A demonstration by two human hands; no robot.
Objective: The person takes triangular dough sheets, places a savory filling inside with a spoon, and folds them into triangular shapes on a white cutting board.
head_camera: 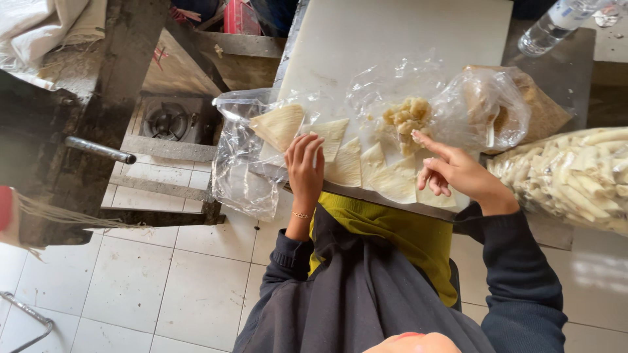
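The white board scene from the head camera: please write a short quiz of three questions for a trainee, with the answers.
1. True or false: the left hand rests flat on the pale triangular wrappers.
2. What does the right hand point its forefinger toward? A) the plastic bottle B) the lump of filling C) the gas burner
3. Fill in: the clear bag of rolled pieces lies to the person's ____ side.

Key: 1 true; 2 B; 3 right.
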